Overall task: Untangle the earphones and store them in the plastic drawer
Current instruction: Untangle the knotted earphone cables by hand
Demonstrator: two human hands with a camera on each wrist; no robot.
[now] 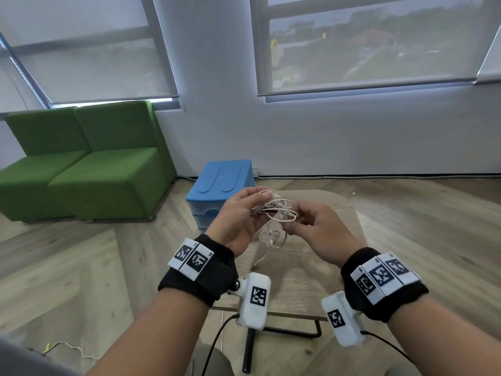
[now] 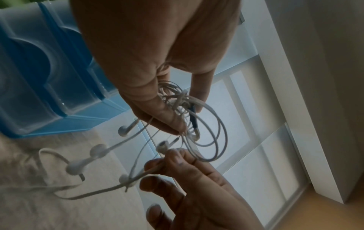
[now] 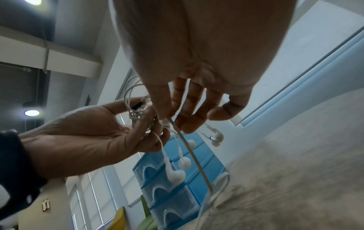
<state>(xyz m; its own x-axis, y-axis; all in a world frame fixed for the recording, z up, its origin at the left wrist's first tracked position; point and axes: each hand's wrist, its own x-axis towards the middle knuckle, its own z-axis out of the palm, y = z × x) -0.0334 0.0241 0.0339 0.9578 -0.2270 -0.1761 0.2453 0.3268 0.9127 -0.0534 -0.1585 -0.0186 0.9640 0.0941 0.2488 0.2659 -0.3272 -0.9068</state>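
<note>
A tangle of white earphones [image 1: 276, 210] hangs in the air between both hands, above the small wooden table [image 1: 311, 280]. My left hand [image 1: 241, 218] pinches the knotted bundle [image 2: 177, 101] between thumb and fingers. My right hand [image 1: 311, 226] pinches a strand and an earbud [image 2: 162, 145] just right of the bundle. Loops of cable [image 2: 206, 132] stick out sideways, and several earbuds [image 3: 175, 174] dangle below on loose cords that reach the tabletop. The blue plastic drawer unit [image 1: 221, 191] stands behind the hands at the table's far left, its translucent drawers [image 3: 167, 191] closed.
A green sofa [image 1: 81, 164] sits on the wooden floor at the left. A white wall with windows and roller blinds [image 1: 366, 44] runs behind the table. A thin white cable [image 1: 70, 348] lies on the floor at the lower left.
</note>
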